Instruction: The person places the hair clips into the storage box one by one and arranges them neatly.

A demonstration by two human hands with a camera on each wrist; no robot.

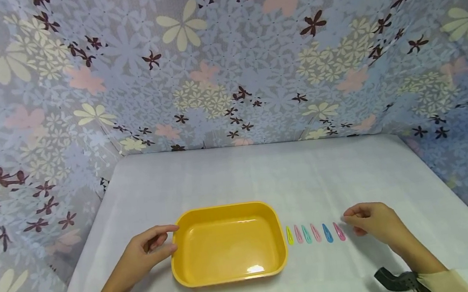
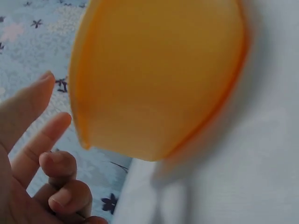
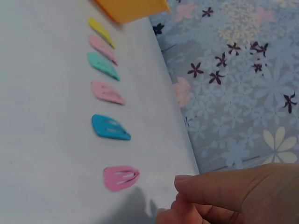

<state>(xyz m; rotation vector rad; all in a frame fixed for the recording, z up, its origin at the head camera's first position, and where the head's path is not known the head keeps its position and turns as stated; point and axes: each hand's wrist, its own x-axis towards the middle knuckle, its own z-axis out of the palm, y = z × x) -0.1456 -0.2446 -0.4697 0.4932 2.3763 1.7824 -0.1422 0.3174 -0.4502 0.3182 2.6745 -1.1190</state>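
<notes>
I have the left hand (image 1: pixel 137 257) with thumb and index finger apart at the left rim of the yellow tray (image 1: pixel 227 246); contact cannot be confirmed. My right hand (image 1: pixel 377 222), loosely curled and unloaded, is near the end pink clip (image 1: pixel 339 231) of six on the worktop (image 1: pixel 305 172), right of the tray.

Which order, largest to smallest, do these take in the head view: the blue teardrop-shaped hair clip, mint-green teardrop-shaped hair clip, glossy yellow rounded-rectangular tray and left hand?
1. Yellow tray
2. Left hand
3. Blue hair clip and mint-green hair clip: look too alike to rank surely.
</notes>
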